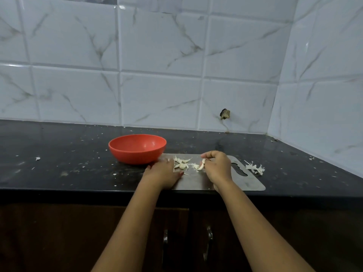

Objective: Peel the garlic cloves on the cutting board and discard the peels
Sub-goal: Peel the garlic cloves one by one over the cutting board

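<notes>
A steel cutting board (245,183) lies at the counter's front edge. Pale garlic peels and cloves (182,163) are scattered on its left half. My right hand (217,166) hovers over the board's middle with fingers curled, pinching a garlic clove (202,165) with loose skin at its fingertips. My left hand (163,173) rests flat on the board's left end, fingers stretched toward the scattered pieces. A red bowl (137,148) stands just behind and left of the board; its inside looks bare.
A small heap of peels (255,168) lies on the black counter (68,163) right of the board's handle slot. White crumbs dot the counter. Tiled walls close the back and right side. Dark cabinet doors with handles (209,242) are below.
</notes>
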{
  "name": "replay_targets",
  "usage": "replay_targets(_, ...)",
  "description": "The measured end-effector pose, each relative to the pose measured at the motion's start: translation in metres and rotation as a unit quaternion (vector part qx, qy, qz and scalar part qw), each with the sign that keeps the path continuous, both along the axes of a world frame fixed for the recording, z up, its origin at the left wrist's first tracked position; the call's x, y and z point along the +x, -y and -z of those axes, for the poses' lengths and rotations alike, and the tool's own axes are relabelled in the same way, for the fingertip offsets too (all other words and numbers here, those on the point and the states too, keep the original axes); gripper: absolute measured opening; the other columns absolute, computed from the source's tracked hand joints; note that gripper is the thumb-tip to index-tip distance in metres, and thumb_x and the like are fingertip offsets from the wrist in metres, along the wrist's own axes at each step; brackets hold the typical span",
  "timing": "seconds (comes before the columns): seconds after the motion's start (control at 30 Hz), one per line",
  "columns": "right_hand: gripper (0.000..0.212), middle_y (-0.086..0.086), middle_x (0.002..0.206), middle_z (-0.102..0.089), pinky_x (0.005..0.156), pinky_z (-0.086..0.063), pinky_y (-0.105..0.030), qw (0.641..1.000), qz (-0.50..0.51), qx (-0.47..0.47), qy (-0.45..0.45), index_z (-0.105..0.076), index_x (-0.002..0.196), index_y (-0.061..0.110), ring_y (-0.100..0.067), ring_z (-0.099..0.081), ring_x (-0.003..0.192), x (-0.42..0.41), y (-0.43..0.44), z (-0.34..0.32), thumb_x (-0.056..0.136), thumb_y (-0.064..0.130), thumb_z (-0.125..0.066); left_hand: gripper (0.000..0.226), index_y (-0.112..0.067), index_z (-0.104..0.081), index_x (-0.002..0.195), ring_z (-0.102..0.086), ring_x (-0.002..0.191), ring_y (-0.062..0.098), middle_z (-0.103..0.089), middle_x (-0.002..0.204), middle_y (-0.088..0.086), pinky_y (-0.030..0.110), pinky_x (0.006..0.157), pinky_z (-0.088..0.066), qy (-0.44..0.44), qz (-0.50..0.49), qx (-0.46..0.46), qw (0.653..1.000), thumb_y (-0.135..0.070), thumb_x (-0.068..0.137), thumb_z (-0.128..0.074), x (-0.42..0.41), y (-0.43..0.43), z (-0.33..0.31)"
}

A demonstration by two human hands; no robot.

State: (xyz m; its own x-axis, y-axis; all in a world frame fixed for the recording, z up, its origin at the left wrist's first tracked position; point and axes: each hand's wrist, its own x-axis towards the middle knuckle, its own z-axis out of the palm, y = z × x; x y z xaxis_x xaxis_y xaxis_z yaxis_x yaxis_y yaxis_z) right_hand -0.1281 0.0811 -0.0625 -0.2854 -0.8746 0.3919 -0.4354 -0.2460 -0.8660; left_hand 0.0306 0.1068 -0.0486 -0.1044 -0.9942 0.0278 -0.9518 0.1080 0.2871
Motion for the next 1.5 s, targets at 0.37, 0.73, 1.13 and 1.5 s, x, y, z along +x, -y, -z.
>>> replay_targets(0.37, 0.017, 0.004, 0.075, -0.067, 0.054, -0.040, -0.014, 0.999, -0.040, 0.012, -0.016, -0.070, 0.073, 0.014, -0.011, -0.061, 0.071, 0.002, -0.007, -0.004, 0.080, 0.000, -0.062, 0.059, -0.018, -0.005, 0.154, -0.003, 0.149, 0.020, -0.001, 0.162, 0.001, 0.046, 0.118, -0.005, 0.039, 0.021, 0.009, 0.999, -0.045, 0.103, -0.018, -0.014, 0.006, 0.005)
replay_targets(0.73, 0.015, 0.003, 0.079, -0.062, 0.055, -0.041, -0.012, 0.996, -0.078, 0.011, -0.037, -0.065, 0.078, 0.014, -0.009, -0.056, 0.072, 0.002, -0.013, -0.008, 0.078, -0.001, -0.063, 0.056, -0.015, -0.026, 0.150, -0.021, 0.144, 0.027, -0.016, 0.160, 0.009, 0.036, 0.114, -0.019, 0.013, 0.048, 0.100, 0.994, -0.038, 0.101, -0.041, 0.014, -0.018, -0.027)
replay_targets(1.13, 0.029, 0.000, 0.095, -0.069, 0.060, -0.048, -0.014, 0.988, -0.085, 0.004, -0.128, -0.068, 0.073, 0.018, -0.011, -0.064, 0.085, 0.005, -0.004, -0.002, 0.087, -0.005, -0.056, 0.091, -0.012, -0.004, 0.154, 0.003, 0.149, 0.020, 0.000, 0.162, 0.003, 0.052, 0.117, 0.003, 0.066, 0.008, 0.044, 0.997, -0.074, 0.089, -0.019, -0.022, -0.006, 0.004)
replay_targets(1.5, 0.019, -0.001, 0.077, -0.069, 0.060, -0.053, -0.015, 0.991, -0.125, -0.042, 0.018, -0.070, 0.085, 0.013, -0.009, -0.063, 0.063, 0.001, -0.008, -0.003, 0.089, -0.002, -0.061, 0.042, -0.024, -0.050, 0.138, -0.049, 0.125, 0.023, -0.045, 0.146, 0.006, 0.035, 0.107, -0.039, -0.201, 0.032, -0.022, 0.979, -0.025, 0.096, -0.054, 0.011, -0.014, -0.012)
